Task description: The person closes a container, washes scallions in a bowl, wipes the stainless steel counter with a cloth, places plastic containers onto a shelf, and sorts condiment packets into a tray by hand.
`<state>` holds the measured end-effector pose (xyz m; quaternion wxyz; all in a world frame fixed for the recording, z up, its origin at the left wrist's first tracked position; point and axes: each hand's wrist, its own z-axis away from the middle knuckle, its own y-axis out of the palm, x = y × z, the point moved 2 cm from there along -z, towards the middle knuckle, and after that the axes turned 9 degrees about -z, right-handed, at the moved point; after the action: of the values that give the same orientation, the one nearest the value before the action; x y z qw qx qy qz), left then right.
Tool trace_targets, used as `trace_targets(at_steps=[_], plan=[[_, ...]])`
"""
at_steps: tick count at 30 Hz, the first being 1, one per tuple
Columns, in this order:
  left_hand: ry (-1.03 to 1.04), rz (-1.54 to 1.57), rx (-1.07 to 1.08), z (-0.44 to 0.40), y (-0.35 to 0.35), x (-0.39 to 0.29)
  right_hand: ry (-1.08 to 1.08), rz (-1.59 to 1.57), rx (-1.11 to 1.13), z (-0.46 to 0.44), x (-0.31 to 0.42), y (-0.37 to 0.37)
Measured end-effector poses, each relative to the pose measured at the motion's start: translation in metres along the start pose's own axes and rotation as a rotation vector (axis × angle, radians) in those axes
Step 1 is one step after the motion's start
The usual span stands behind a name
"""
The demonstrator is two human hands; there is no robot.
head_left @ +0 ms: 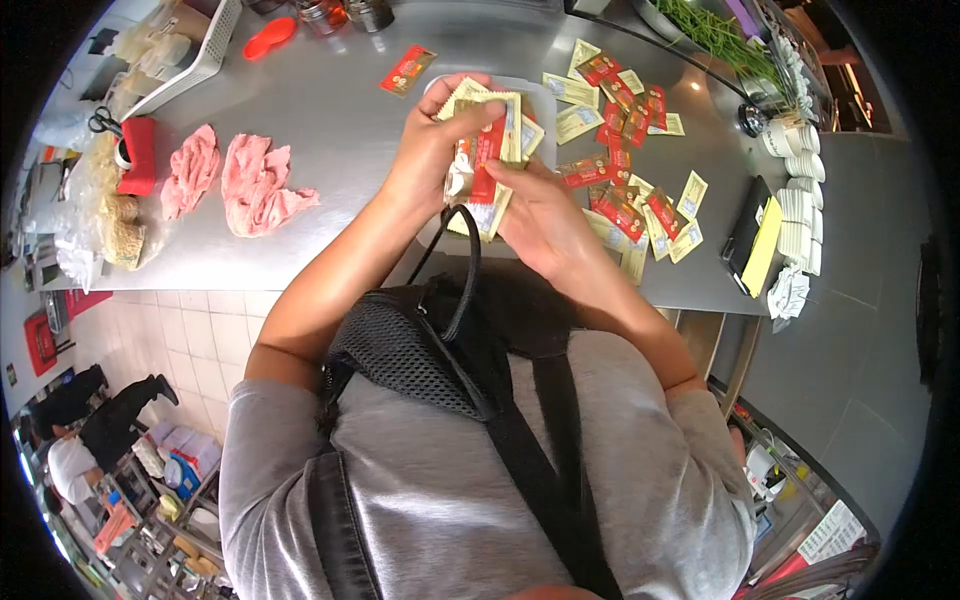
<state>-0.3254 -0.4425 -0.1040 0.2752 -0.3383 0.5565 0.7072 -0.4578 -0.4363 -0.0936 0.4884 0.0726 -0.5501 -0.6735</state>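
A fanned stack of red and cream condiment sachets is held up between both hands. My left hand grips the stack from the left, its thumb across the top sachet. From the lower right, my right hand clasps the same stack, thumb on the red sachet. Beneath the hands sits a translucent plastic tub, mostly hidden by them. To the right, several loose red sachets lie mixed with cream sachets on the steel table. A single red sachet lies beyond my left hand.
Two pink cloths lie at left, near a red holder and a white basket. Jars and a red lid stand behind. Stacked white cups and a black-and-yellow item line the right edge.
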Motion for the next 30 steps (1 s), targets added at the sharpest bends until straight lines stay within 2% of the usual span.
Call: trace_targets(at_steps=[2,3,5,8,10,13,15,18,19,22,23,26,27,30], plan=[[0.106,-0.042,-0.084,-0.010,-0.012,-0.001,-0.050,-0.008,0.004,-0.013,-0.010,0.005],[0.094,-0.056,-0.105,-0.010,-0.014,-0.007,-0.069,0.018,0.017,-0.020,-0.013,0.006],[0.236,-0.149,-0.100,-0.007,-0.026,-0.016,-0.091,0.077,0.044,-0.032,-0.021,0.009],[0.386,-0.321,-0.100,0.011,-0.056,-0.036,-0.209,0.308,0.204,-0.040,-0.040,0.026],[0.460,-0.458,-0.129,0.032,-0.082,-0.050,-0.126,0.224,0.214,-0.044,-0.063,0.043],[0.407,-0.585,-0.271,0.063,-0.140,-0.041,-0.118,0.312,0.171,-0.062,-0.116,0.038],[0.445,-0.761,-0.317,0.080,-0.167,-0.036,-0.255,0.571,0.192,-0.076,-0.152,0.025],[0.387,-0.595,-0.330,0.096,-0.184,-0.024,-0.409,1.115,0.184,-0.084,-0.174,0.015],[0.307,-0.522,-0.292,0.097,-0.196,-0.017,-0.461,1.313,0.174,-0.083,-0.175,0.014],[0.417,-0.579,-0.250,0.102,-0.207,-0.008,-0.682,1.615,0.335,-0.080,-0.166,0.013],[0.428,-0.627,-0.217,0.101,-0.214,-0.006,-0.737,1.681,0.361,-0.079,-0.165,0.015],[0.447,-0.506,-0.196,0.103,-0.206,-0.005,-0.777,1.698,0.303,-0.077,-0.163,0.015],[0.477,-0.465,-0.212,0.104,-0.203,-0.004,-0.856,1.718,0.315,-0.079,-0.162,0.014],[0.490,-0.352,-0.299,0.098,-0.202,0.005,-0.749,1.781,0.365,-0.077,-0.160,0.010]])
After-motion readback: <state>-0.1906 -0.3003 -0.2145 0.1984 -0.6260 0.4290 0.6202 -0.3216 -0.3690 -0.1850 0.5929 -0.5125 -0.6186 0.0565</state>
